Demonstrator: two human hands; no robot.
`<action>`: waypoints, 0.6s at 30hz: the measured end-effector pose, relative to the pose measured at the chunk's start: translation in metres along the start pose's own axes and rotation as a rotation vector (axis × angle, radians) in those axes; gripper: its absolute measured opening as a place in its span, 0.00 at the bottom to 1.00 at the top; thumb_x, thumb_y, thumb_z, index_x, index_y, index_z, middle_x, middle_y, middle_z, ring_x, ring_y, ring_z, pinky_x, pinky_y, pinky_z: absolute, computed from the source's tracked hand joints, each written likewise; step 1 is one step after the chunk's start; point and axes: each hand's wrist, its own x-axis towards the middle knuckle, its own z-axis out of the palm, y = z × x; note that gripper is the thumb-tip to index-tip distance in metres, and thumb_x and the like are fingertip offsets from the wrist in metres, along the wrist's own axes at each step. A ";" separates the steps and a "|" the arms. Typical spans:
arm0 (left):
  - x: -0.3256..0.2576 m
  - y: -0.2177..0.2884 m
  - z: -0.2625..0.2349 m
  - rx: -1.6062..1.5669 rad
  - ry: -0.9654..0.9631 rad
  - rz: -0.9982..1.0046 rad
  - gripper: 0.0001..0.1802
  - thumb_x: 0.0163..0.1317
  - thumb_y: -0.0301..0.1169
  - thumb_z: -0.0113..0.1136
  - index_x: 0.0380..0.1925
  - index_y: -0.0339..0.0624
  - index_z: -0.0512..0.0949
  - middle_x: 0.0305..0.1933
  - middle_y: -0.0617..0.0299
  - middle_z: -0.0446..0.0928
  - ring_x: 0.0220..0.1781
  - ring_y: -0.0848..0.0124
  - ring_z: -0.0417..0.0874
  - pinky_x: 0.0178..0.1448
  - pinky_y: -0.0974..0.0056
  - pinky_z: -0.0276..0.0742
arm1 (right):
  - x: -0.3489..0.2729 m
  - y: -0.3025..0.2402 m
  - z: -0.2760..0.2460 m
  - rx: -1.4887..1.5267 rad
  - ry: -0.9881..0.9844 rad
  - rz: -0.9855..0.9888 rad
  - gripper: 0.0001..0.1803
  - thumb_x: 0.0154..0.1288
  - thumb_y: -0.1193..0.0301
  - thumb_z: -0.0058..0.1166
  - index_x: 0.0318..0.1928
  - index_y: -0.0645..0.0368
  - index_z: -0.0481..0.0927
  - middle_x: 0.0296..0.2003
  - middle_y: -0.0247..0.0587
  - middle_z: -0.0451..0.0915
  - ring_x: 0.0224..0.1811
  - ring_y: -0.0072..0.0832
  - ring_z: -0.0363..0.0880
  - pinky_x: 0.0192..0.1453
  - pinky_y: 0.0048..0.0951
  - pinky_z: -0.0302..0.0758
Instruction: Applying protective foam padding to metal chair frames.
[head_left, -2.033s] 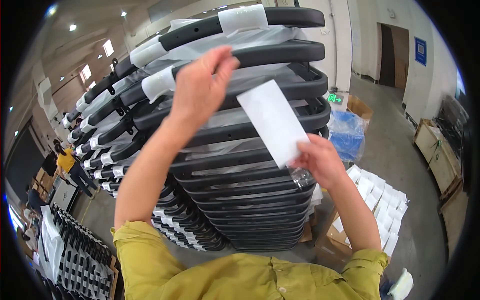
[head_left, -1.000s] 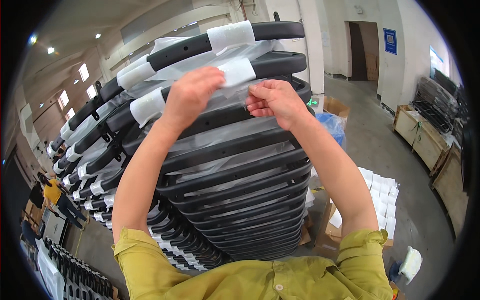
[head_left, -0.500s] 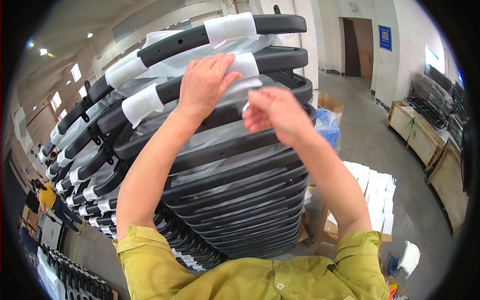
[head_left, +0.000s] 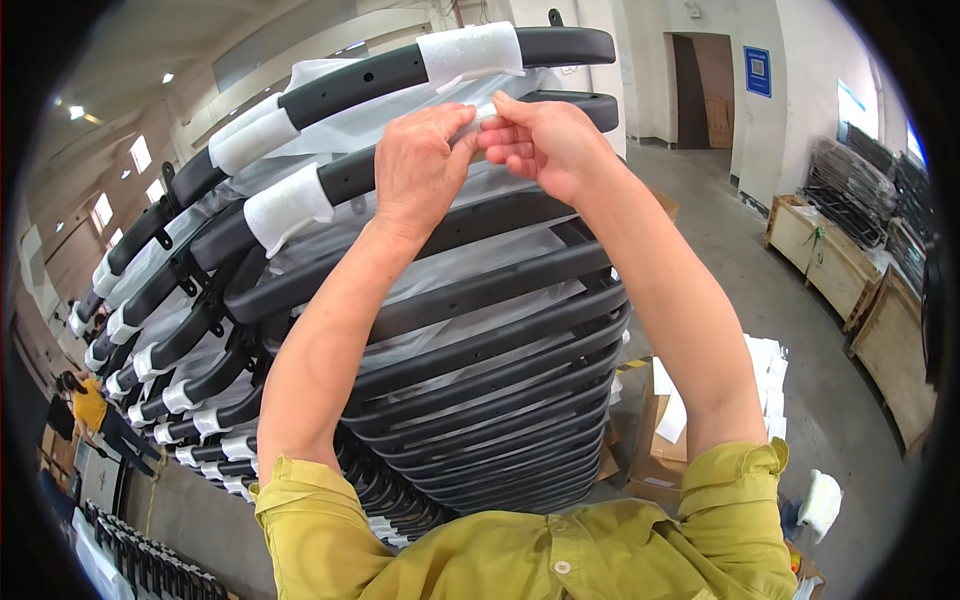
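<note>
Stacked in front of me are curved black metal tubes (head_left: 460, 310) with bolt holes and small brackets. On the second tube from the top (head_left: 350, 175), my left hand (head_left: 422, 170) is closed over a white foam sleeve (head_left: 487, 112), its thumb and fingertips at the sleeve's left part. My right hand (head_left: 550, 145) pinches at the same sleeve from the right, fingers curled beneath the thumb. Most of this sleeve is hidden behind both hands. Similar white foam wraps the top tube (head_left: 470, 55) and this tube farther left (head_left: 288, 207).
Thin translucent sheeting (head_left: 440, 345) lies between the tubes. To the right, a cardboard box (head_left: 657, 450) holds white sheets, and wooden crates (head_left: 815, 250) line the aisle. A person in a yellow top (head_left: 90, 408) stands far left, near more stacked black parts (head_left: 150, 555).
My right hand has risen from in front of the lower tubes to the foam sleeve, beside my left hand. My left hand stays at the sleeve, and the view has shifted slightly.
</note>
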 end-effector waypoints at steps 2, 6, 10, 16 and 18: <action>0.003 0.004 0.002 -0.045 0.014 -0.181 0.09 0.48 0.33 0.58 0.26 0.39 0.79 0.26 0.57 0.78 0.28 0.57 0.78 0.32 0.61 0.72 | -0.007 0.005 -0.010 -0.020 0.018 0.002 0.15 0.63 0.61 0.45 0.32 0.62 0.74 0.25 0.36 0.76 0.22 0.19 0.73 0.23 0.16 0.68; 0.011 0.015 0.003 0.019 -0.126 -0.390 0.14 0.50 0.36 0.60 0.36 0.42 0.76 0.25 0.58 0.79 0.28 0.66 0.79 0.34 0.66 0.72 | -0.043 0.024 -0.039 -0.078 0.043 -0.001 0.18 0.64 0.58 0.42 0.30 0.61 0.74 0.23 0.36 0.76 0.21 0.20 0.73 0.24 0.19 0.69; 0.009 0.009 -0.002 0.047 0.106 -0.339 0.13 0.52 0.31 0.55 0.38 0.46 0.67 0.23 0.59 0.77 0.26 0.58 0.78 0.30 0.59 0.70 | -0.096 0.061 -0.066 -0.091 0.048 0.071 0.17 0.64 0.59 0.43 0.28 0.60 0.73 0.20 0.38 0.76 0.17 0.21 0.73 0.21 0.19 0.69; 0.014 0.007 0.016 0.165 0.036 -0.174 0.09 0.57 0.31 0.53 0.37 0.43 0.75 0.33 0.59 0.78 0.34 0.70 0.79 0.39 0.69 0.72 | -0.170 0.101 -0.175 -0.059 0.298 0.258 0.15 0.63 0.62 0.43 0.28 0.62 0.73 0.19 0.40 0.75 0.16 0.23 0.73 0.19 0.20 0.69; 0.010 0.003 0.020 0.187 -0.060 -0.168 0.11 0.57 0.31 0.53 0.40 0.44 0.76 0.38 0.59 0.78 0.39 0.69 0.78 0.44 0.68 0.71 | -0.202 0.122 -0.224 -0.034 0.437 0.320 0.15 0.63 0.63 0.44 0.28 0.63 0.72 0.19 0.41 0.76 0.16 0.24 0.73 0.19 0.21 0.68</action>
